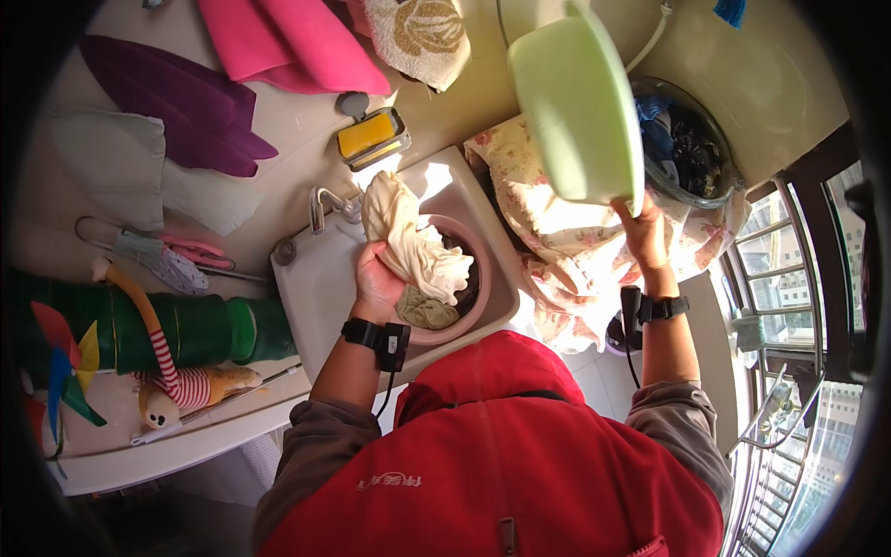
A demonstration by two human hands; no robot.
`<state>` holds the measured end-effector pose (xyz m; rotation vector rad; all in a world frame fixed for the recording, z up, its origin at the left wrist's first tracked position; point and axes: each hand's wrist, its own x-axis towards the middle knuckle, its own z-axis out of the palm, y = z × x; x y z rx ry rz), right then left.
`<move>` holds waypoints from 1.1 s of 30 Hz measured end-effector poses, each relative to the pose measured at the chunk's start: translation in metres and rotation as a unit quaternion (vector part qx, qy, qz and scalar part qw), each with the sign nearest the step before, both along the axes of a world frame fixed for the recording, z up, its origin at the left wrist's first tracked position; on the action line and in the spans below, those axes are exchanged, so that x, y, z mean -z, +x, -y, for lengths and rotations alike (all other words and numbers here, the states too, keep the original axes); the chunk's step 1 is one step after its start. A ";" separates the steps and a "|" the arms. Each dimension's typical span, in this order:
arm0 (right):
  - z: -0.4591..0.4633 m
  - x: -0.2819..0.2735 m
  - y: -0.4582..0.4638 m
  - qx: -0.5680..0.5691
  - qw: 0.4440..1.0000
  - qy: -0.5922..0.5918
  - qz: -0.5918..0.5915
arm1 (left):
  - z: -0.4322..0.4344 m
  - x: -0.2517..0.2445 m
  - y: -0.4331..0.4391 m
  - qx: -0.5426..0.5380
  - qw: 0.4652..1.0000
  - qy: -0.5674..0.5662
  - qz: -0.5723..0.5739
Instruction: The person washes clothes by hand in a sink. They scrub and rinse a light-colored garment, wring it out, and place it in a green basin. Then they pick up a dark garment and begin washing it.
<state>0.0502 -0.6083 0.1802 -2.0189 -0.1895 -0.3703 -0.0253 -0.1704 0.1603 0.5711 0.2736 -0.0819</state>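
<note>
My left hand [378, 275] grips a twisted bundle of cream cloth [412, 240], held up over a pink basin [479, 306]. That basin stands in a white sink [507, 278], and a greenish cloth [426, 308] and darker fabric lie in it. Out to the right, my right hand [644, 230] holds a pale green plastic basin [578, 104] by its rim. The green basin is tipped on its side above a flowered cloth [567, 230], and its inside is turned from view.
A chrome faucet [326, 205] and a soap dish with yellow soap [369, 138] are by the sink. Behind the green basin, a clear tub [727, 167] holds dark clothes. Cloths [181, 111] hang on the left wall. A stuffed toy [181, 390] lies on the counter. Barred windows [776, 264] are at right.
</note>
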 end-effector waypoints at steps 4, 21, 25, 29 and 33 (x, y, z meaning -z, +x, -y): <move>-0.018 -0.003 -0.024 -0.106 0.922 -0.336 0.162 | 0.000 -0.010 0.009 0.027 0.998 0.028 0.051; -0.023 0.012 -0.063 -0.202 0.868 -0.417 0.179 | 0.043 -0.134 0.093 0.067 0.964 0.212 0.146; -0.009 0.024 -0.003 -0.112 0.864 -0.454 0.186 | 0.081 -0.130 0.129 0.105 0.962 0.212 0.134; -0.016 0.037 0.020 -0.118 0.878 -0.422 0.195 | 0.134 -0.127 0.173 0.159 0.944 0.235 0.166; -0.023 0.046 0.013 -0.097 0.894 -0.406 0.165 | 0.161 -0.108 0.203 0.173 0.867 0.465 0.042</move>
